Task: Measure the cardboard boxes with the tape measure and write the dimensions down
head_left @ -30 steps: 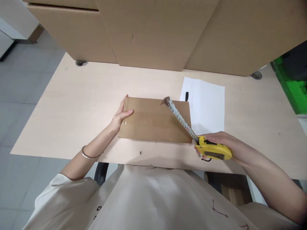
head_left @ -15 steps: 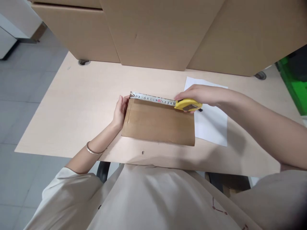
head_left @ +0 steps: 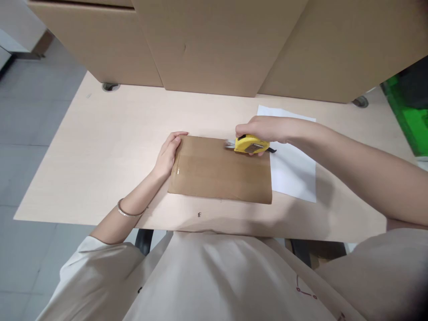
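Observation:
A flat brown cardboard box lies in front of me, with shiny tape near its left end. My left hand holds the box by its left side, fingers reaching round the far left corner. Over the box's far right part, my right hand grips a yellow tape measure. Only a short, blurred piece of its blade sticks out to the left. A black strap hangs from the case's right end.
Under my right forearm a white sheet of paper lies beside the box. Large cardboard boxes stand along the back of the pale wooden table. Something green is beyond the table's right edge.
The long blade that lay along the box's far edge has drawn back into the case. My right hand has shifted slightly left, and my left fingers now reach over the box's corner.

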`<state>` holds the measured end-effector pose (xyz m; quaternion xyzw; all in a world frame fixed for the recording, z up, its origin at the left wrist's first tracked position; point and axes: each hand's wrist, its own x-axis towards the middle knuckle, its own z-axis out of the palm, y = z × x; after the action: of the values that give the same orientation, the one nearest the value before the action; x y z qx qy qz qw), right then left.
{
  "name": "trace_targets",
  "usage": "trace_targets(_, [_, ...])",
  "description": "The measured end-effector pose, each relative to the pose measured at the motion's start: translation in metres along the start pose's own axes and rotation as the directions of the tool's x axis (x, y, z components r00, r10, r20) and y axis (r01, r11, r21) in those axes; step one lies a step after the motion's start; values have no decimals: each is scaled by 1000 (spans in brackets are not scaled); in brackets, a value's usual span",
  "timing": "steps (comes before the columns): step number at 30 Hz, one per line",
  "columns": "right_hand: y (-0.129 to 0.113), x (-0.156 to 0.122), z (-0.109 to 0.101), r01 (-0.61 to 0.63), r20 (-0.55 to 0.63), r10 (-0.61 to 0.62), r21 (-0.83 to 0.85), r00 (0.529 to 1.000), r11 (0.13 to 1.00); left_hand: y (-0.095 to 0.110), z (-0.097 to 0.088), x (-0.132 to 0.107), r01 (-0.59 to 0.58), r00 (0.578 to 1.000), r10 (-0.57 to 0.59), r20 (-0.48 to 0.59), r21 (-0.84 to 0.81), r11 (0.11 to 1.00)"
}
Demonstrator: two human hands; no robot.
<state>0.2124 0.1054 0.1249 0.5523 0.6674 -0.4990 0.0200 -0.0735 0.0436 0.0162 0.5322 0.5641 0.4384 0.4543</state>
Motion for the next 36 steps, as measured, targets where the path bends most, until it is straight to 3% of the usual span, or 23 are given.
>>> trace_targets(6, [-12,-8,5,-136,-22,134,-143,991,980,-1,-3,-2,-166,986,166,-13,11,986])
trace_targets(9, [-19,-14,7,-94,-20,93,-143,996,985,9,-6,-4,-358,927,373,-42,204,911])
trace_targets(11, [-23,-16,9,-24,7,25,-98,1000,995,23,-4,-7,-457,883,466,51,318,831])
trace_targets(14, [-32,-16,14,79,15,-78,-39,997,996,47,6,-9,-501,864,432,261,350,791])
trace_targets(17, [-42,-16,19,182,-11,-182,-15,983,983,62,17,-6,-455,871,340,355,319,832])
trace_targets(21, [-50,-17,23,238,-8,-238,16,971,971,64,22,1,-257,912,186,365,154,954])
trace_targets(25, [-51,-21,21,256,3,-256,29,967,966,66,13,6,16,901,41,433,-129,992])
trace_targets(27, [-48,-26,14,229,-23,-229,-11,973,973,66,2,9,34,922,33,387,-165,986])
trace_targets(32, [-7,-41,-21,101,-67,-115,-188,991,977,41,-35,27,-60,975,60,214,-3,998])
trace_targets(36, [52,-46,-46,-19,-28,15,-148,1000,989,17,-48,37,-2,976,-21,218,103,995])
